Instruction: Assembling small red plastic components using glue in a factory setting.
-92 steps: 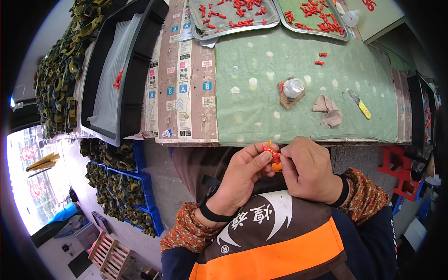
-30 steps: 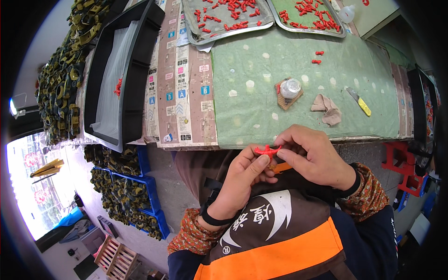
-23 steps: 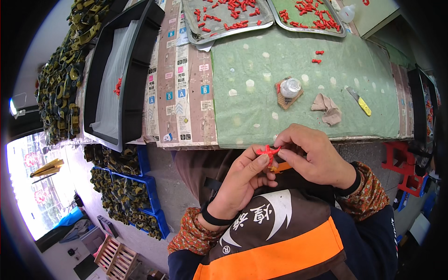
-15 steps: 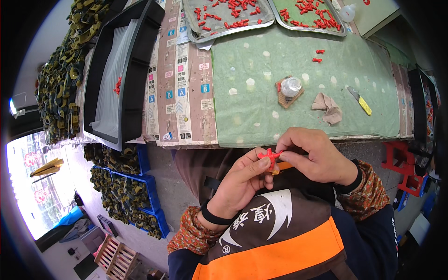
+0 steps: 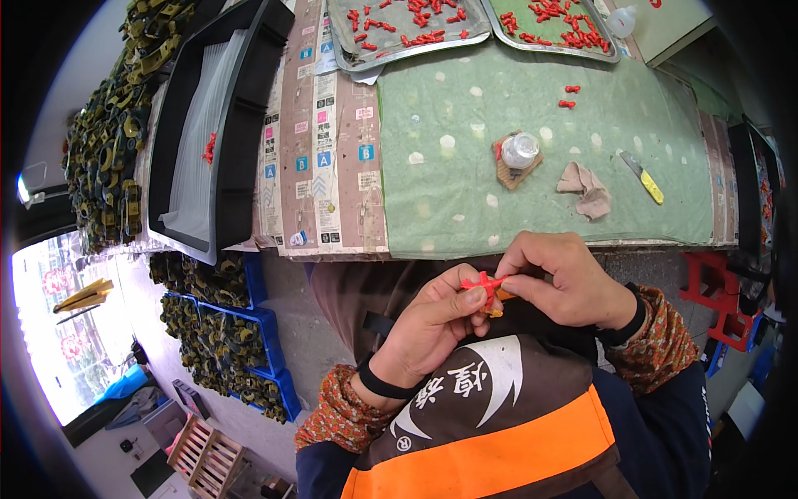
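We hold a small red piece (image 5: 482, 284) between both hands, just in front of the near edge of the table (image 5: 532, 166) and above our lap. Our left hand (image 5: 432, 324) pinches it from below with thumb and forefinger closed on it; our right hand (image 5: 565, 279) closes on its other end from above, and a bit of orange shows at those fingertips. We judge this two-handed pinch steadies so small a part, and holding it close under the head keeps it in clear sight.

The red piece is tiny, bright red plastic, with short arms sticking out; its finer shape is too small to tell.

On the green mat, well apart from the hands, lie a small clear bottle (image 5: 520, 151) on a brown pad, a crumpled cloth (image 5: 584, 187), a yellow-handled knife (image 5: 642, 177) and two loose red parts (image 5: 569, 96). Two metal trays (image 5: 407, 29) of similar red parts stand at the far edge, within reach yet off the working area
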The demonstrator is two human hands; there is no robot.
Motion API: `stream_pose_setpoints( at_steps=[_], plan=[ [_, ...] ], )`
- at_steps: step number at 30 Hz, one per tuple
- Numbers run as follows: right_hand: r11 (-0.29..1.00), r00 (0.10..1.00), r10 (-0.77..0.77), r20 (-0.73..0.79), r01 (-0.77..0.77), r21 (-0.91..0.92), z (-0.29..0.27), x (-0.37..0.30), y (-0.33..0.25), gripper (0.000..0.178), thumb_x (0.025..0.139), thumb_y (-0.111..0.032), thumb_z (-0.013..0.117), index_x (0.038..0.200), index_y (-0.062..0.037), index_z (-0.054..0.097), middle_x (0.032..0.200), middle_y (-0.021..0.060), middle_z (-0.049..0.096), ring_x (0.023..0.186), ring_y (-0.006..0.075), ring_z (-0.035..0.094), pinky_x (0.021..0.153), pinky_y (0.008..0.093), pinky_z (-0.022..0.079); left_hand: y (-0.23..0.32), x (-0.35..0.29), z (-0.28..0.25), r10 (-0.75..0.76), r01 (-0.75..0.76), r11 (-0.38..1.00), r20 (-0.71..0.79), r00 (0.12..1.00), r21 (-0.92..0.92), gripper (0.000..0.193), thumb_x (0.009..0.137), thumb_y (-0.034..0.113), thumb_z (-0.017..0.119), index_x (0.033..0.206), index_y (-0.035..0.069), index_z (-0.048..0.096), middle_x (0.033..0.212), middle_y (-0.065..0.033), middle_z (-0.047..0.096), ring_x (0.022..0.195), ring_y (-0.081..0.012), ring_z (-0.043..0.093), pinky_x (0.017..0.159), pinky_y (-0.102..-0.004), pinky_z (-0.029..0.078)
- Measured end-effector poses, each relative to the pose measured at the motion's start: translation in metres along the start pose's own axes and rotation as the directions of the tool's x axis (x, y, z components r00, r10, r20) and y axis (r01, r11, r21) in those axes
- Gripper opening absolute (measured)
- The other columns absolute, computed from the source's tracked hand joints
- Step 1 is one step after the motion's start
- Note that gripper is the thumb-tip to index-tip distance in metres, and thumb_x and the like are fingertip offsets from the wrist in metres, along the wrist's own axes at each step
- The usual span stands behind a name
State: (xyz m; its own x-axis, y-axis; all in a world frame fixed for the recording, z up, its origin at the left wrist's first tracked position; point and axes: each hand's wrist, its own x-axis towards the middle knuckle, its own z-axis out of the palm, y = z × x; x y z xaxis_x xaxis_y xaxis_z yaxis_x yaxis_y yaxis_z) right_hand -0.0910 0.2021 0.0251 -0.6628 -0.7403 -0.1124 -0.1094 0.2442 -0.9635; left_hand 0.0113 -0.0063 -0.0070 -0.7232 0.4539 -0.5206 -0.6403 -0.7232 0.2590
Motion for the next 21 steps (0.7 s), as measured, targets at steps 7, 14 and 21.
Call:
stream_pose_setpoints(
  at_steps=[7, 14, 21],
  plan=[
    [0.999, 0.999, -0.05, -0.018, 0.05, -0.003, 0.0017, 0.001, 0.0014, 0.009, 0.087, -0.002, 0.07, 0.089, -0.0004, 0.062, 0.076, 0.0107, 0.064, 0.067, 0.0219, 0.063, 0.062, 0.0325, 0.049, -0.0023, 0.0009, 0.0018, 0.011, -0.011, 1.0, 0.0, 1.0, 0.029, 0.012, 0.099, 0.02, 0.068, 0.102, 0.011, 0.06, 0.095, -0.0033, 0.069, 0.078, -0.0085, 0.059, 0.072, -0.0231, 0.049],
    [0.999, 1.0, -0.032, 0.0, 0.032, 0.02, 0.0014, 0.0, 0.0013, 0.008, 0.087, -0.001, 0.07, 0.089, -0.0005, 0.062, 0.077, 0.0113, 0.064, 0.067, 0.0222, 0.063, 0.062, 0.033, 0.049, -0.0036, 0.0013, -0.0002, 0.007, -0.007, 0.999, 0.003, 1.0, 0.045, 0.012, 0.099, 0.019, 0.068, 0.101, 0.012, 0.059, 0.096, -0.0033, 0.069, 0.079, -0.0085, 0.06, 0.072, -0.0229, 0.048],
    [0.999, 1.0, -0.025, 0.002, 0.025, 0.028, 0.0022, 0.0001, 0.0018, 0.009, 0.086, -0.001, 0.07, 0.089, -0.0005, 0.062, 0.077, 0.0111, 0.063, 0.067, 0.0218, 0.062, 0.062, 0.0332, 0.048, -0.0039, 0.0013, -0.0027, 0.008, -0.008, 0.998, 0.0, 1.0, 0.06, 0.015, 0.1, 0.021, 0.066, 0.101, 0.009, 0.057, 0.097, -0.0071, 0.068, 0.081, -0.013, 0.059, 0.075, -0.0271, 0.048]
  ],
)
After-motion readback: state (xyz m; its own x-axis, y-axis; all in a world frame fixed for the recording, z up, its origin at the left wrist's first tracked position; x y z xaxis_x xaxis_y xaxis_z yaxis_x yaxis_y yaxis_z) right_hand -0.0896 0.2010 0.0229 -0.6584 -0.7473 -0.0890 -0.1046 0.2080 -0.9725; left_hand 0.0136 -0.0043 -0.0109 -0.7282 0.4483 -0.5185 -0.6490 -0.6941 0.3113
